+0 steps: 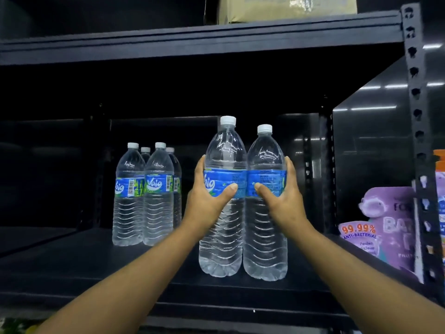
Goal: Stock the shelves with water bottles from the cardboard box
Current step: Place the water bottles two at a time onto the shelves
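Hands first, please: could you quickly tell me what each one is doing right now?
Left hand: fingers curled round the left bottle.
Right hand: fingers curled round the right bottle.

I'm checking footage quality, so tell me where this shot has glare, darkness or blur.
Head view: the shelf's back sinks into near black; ceiling lights streak as glare across the glossy side panel; highlights glint on both held water bottles; the purple anti-bacterial pouch and perforated upright look soft and bent near the wide-angle edge.

Two bottles [243,213] stand side by side at the shelf [72,266] front, four bottles [144,196] behind left, box [286,7] above.
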A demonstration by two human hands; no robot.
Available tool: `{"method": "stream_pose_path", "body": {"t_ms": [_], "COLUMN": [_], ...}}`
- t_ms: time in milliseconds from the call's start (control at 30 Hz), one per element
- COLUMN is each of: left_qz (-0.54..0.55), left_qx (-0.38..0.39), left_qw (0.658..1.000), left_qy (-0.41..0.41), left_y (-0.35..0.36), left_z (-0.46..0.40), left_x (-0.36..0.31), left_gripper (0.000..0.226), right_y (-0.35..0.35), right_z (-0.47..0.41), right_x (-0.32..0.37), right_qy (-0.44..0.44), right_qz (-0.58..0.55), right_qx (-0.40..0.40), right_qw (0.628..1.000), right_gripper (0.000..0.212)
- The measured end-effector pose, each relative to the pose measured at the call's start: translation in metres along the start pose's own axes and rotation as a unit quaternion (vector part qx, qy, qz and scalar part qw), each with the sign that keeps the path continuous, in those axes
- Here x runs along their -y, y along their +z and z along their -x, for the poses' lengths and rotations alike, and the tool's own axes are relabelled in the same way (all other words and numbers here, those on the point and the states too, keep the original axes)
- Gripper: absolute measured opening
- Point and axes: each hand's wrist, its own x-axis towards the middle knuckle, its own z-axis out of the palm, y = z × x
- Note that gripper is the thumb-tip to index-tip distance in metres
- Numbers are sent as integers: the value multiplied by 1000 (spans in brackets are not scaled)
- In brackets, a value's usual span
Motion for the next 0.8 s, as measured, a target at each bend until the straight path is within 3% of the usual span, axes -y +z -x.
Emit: {"method": "stream_pose_path", "body": {"t_ms": [367, 800], "left_qz": [75, 25], "left_qx": [-8, -4], "left_qw": [997, 1000], "left_qy": [-3, 0], "left_y": [30, 50], "left_z": [-36, -71], "left_x": [70, 120], "left_gripper": [85, 81], "right_y": [22, 45], "right_z": [-30, -55], "right_x": [-49, -89], "right_qy": [-6, 15], "right_qz": [73, 102], "right_qx": [2, -10], "right_qw": [997, 995], "right_gripper": [97, 98]}}
